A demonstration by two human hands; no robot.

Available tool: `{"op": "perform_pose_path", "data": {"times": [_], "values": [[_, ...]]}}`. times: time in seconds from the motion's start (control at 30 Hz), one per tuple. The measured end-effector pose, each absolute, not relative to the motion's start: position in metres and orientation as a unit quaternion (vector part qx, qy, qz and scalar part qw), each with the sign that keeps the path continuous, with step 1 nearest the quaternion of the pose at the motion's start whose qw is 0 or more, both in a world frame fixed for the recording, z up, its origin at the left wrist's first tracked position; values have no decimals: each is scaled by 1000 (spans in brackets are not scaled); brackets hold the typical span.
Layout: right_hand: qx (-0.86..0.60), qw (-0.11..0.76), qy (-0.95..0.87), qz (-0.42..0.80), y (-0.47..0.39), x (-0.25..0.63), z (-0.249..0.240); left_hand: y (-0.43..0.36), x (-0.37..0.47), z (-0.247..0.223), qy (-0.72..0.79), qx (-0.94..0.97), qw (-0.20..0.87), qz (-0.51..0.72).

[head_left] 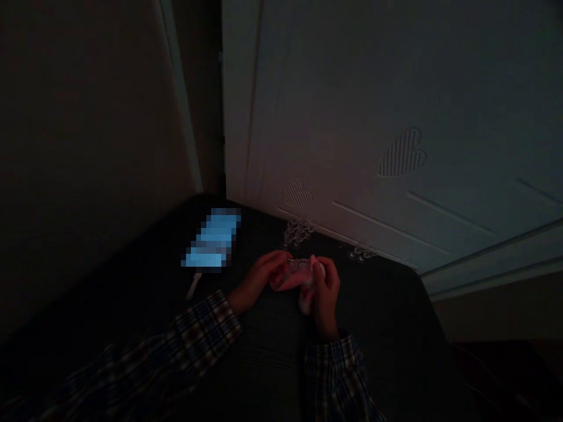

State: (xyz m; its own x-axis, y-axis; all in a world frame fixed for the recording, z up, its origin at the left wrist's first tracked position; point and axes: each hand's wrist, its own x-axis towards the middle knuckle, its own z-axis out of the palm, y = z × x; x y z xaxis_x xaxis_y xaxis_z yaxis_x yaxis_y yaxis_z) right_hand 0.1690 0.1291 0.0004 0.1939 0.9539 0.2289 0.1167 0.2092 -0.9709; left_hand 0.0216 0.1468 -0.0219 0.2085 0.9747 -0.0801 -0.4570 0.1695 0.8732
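Observation:
In dim light, a soft pink piece that looks like cloth [294,279] is stretched between my hands above the dark table. My left hand [265,274] pinches its left end, fingers closed. On the other side, my right hand [328,288] grips the right end, thumb on top. A thin shiny item, too dark to name, lies along the top edge of the pink piece. Just beyond my fingers, a cluster of small shiny rings or discs [298,232] rests on the table. A smaller cluster of the same kind [362,252] lies farther right.
The dark tabletop [268,363] has a phone with a lit, blurred screen [213,240] at the left, with a pale cable [193,285] at its lower end. A white panel with heart shapes [343,117] stands along the back edge. A wall rises at left.

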Motion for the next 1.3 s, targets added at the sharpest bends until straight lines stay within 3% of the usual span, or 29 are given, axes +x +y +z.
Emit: {"op": "perform_pose_path", "data": {"times": [0.5, 0.83, 1.3], "values": [[-502, 542, -571, 357, 131, 170, -4, 148, 20, -29, 240, 252, 756, 554], [-506, 541, -568, 358, 135, 173, -5, 141, 21, -13, 221, 303, 769, 518], [-494, 530, -537, 433, 137, 176, -5, 133, 23, -9, 300, 486, 626, 531]]}}
